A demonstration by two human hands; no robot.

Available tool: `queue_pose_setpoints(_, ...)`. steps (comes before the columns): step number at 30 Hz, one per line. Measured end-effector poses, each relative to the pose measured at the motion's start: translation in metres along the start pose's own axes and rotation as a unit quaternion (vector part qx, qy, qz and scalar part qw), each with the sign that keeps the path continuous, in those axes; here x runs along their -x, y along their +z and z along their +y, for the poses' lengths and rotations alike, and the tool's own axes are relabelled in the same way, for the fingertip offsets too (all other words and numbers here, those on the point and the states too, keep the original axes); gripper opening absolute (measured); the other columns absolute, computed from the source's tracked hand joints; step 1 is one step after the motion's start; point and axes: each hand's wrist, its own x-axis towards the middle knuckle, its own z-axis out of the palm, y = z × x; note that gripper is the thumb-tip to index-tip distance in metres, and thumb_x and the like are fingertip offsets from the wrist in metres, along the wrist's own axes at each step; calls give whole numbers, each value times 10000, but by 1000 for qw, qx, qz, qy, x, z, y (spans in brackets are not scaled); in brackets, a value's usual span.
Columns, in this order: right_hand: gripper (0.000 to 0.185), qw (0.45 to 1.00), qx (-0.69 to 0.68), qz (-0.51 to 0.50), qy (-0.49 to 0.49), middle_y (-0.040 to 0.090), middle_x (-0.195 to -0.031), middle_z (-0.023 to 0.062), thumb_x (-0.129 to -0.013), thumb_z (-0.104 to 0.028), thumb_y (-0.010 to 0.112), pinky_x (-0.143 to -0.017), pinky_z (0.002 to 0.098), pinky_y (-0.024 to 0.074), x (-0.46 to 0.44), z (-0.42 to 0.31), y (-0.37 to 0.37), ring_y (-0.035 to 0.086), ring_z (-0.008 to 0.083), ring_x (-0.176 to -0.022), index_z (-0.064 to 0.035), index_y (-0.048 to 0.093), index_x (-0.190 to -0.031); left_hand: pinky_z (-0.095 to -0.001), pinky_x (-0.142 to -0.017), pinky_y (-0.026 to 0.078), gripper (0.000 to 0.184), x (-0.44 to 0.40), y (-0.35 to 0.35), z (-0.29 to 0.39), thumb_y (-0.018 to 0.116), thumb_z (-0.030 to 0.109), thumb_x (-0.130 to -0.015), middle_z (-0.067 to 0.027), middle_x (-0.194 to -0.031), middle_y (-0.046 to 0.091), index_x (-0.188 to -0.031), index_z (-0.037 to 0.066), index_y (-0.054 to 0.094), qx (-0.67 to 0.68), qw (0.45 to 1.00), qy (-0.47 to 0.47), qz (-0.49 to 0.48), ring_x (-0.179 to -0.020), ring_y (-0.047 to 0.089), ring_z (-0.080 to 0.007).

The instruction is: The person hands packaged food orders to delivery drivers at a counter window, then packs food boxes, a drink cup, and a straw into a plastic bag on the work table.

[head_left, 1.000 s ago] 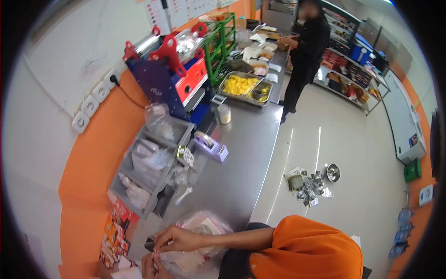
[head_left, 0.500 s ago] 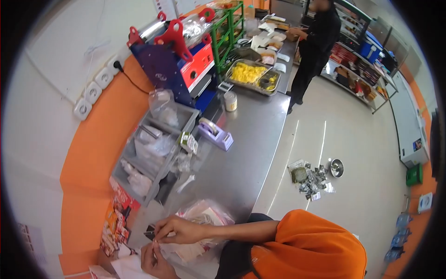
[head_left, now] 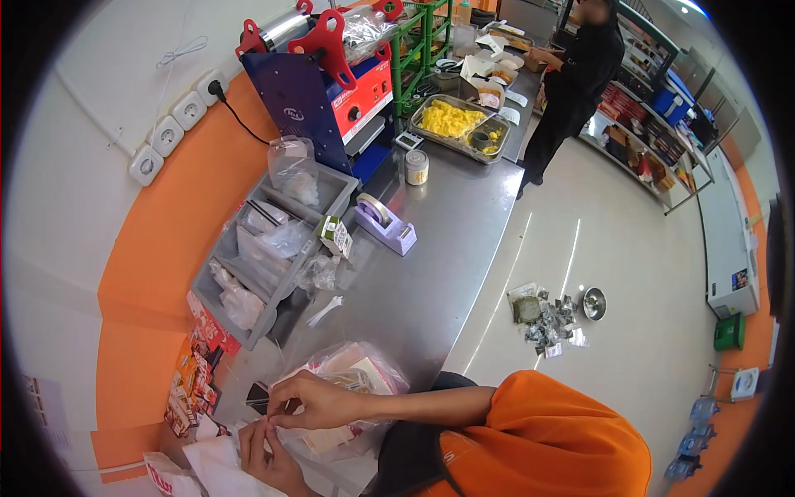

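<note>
My right hand reaches in from the right, its thumb and fingers pinched together. Just below it, my left hand is also pinched, and the fingertips of both hands meet. Whatever they hold is too small to make out. A small dark object with pale lines lies right beside my right fingertips. Under and behind my right wrist rests a clear plastic bag with cream and red-printed paper packets in it. White paper lies left of my left hand.
A grey divided tray holds plastic bags. On the steel table stand a lilac tape dispenser, a jar and a tray of yellow food. A sealing machine stands behind. A person in black stands farther back.
The view has shifted slightly. My hands stay together at the fingertips and sit a little farther left; more of the dark object beside them shows.
</note>
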Motion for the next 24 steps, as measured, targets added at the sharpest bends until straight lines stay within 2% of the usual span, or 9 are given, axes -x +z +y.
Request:
queue_pose_setpoints(6, 114, 999, -29, -4, 31, 680, -872, 77, -886, -65, 683, -720, 283, 552, -2, -3, -5, 674, 139, -798, 40, 691, -931, -305, -661, 514, 100, 2, 3, 3, 632, -56, -890, -154, -889, 646, -968, -102, 673, -21, 1000, 5, 14, -801, 612, -232)
queue_pose_setpoints(9, 111, 999, -24, 9, 45, 682, -867, 77, -890, -70, 681, -725, 282, 550, 0, -5, -2, 674, 138, -790, 37, 689, -921, -358, -703, 514, 119, 2, 4, 3, 666, -55, -852, -158, -882, 652, -968, -67, 690, -14, 1000, 4, 25, -806, 636, -276)
queue_pose_setpoints(15, 117, 999, 1, 10, 33, 678, -874, 94, -889, -75, 683, -730, 297, 556, -1, -6, -1, 678, 167, -812, 39, 659, -905, -345, -714, 510, 115, 3, 4, 2, 646, -76, -862, -140, -884, 655, -967, -82, 691, -23, 999, 21, 26, -810, 618, -243)
queue_pose_setpoints(18, 111, 999, 20, 8, 35, 674, -881, 109, -887, -65, 676, -732, 305, 560, -1, -5, 1, 679, 184, -827, 39, 638, -897, -358, -725, 521, 163, 4, 4, 1, 674, -94, -822, -137, -916, 659, -978, -57, 699, -31, 999, 31, 28, -821, 638, -274)
queue_pose_setpoints(24, 102, 999, 35, 17, 28, 674, -891, 119, -883, -52, 665, -740, 318, 562, -1, -4, 3, 681, 196, -845, 35, 621, -913, -359, -758, 514, 147, 1, 5, 7, 659, -95, -838, -144, -907, 666, -978, -72, 696, -45, 997, 48, 33, -827, 630, -264)
